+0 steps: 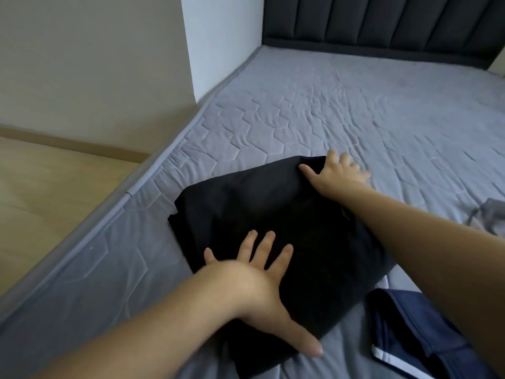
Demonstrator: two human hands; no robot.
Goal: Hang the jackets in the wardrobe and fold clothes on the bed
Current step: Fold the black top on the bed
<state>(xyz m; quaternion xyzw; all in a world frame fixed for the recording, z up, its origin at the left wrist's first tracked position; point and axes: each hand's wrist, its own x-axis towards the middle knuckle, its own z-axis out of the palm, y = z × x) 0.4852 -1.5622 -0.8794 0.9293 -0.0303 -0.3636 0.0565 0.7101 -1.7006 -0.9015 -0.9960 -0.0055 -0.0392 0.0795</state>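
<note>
A black garment (273, 222) lies folded into a rough rectangle on the grey quilted mattress (355, 110), near the bed's left edge. My left hand (259, 274) presses flat on its near side with the fingers spread straight. My right hand (336, 170) lies flat at the far right corner of the garment, thumb on the cloth and fingers spread partly onto the mattress. Neither hand grips the cloth.
A navy garment with a white stripe (410, 337) lies at the lower right. A grey piece of clothing (489, 217) shows at the right edge. The dark padded headboard (382, 20) stands at the far end. Wooden floor (41, 192) and a wall are on the left.
</note>
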